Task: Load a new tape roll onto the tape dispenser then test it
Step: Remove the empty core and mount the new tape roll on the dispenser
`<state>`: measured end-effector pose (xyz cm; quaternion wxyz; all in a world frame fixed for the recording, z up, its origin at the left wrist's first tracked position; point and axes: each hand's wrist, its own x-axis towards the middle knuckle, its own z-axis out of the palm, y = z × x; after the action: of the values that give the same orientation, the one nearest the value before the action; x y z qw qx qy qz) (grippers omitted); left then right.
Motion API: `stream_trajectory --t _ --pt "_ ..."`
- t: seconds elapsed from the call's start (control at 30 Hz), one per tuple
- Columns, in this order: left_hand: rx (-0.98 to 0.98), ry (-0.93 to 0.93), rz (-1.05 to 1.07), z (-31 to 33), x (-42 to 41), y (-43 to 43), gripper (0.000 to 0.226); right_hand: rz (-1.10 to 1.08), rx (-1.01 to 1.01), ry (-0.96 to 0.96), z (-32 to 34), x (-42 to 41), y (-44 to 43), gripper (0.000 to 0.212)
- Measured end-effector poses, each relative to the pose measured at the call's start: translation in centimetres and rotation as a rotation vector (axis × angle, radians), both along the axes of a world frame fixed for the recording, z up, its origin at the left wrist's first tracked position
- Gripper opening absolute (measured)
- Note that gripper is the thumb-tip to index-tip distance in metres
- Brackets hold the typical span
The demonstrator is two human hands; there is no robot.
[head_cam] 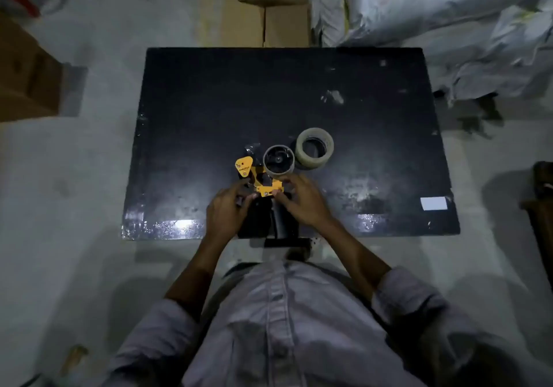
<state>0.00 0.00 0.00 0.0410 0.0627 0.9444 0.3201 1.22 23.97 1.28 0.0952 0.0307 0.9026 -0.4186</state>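
A yellow and black tape dispenser (259,181) lies on the black table (209,102) near its front edge. On its spindle sits a thin grey empty core (278,160). A full roll of clear tape (314,151) lies flat just right of the core, apart from it. My left hand (228,211) grips the dispenser's left side by the black handle. My right hand (302,199) pinches the yellow frame on its right side. The handle is partly hidden under both hands.
A white label (433,203) lies at the table's front right. Cardboard boxes (257,23) stand behind the table and a brown box (27,75) at the left. Large white sacks (434,12) are piled at the back right. A dark object (543,183) stands at the right edge.
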Motion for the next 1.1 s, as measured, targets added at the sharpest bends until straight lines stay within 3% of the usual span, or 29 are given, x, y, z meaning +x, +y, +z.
stream_trajectory --t 0.27,0.5,0.7,0.9,1.1 --pt "-0.113 0.001 -0.022 -0.6 -2.9 -1.0 0.019 -0.006 -0.008 -0.184 -0.7 -1.5 -0.1 0.033" --pt "-0.096 -0.001 -0.180 -0.2 -5.9 -1.6 0.014 -0.204 -0.005 -0.254 -0.4 -1.0 -1.1 0.026" --pt "-0.119 0.102 -0.358 -0.8 -6.6 -1.9 0.011 -0.374 0.026 -0.261 -1.3 0.7 -2.3 0.025" --pt "-0.151 0.026 -0.373 -0.4 -7.0 -1.3 0.010 -0.354 0.025 -0.257 -1.1 0.4 -2.0 0.026" --pt "0.049 -0.076 -0.287 2.4 -8.9 0.1 0.010 -0.510 -0.141 -0.223 -1.2 -0.4 -1.8 0.024"
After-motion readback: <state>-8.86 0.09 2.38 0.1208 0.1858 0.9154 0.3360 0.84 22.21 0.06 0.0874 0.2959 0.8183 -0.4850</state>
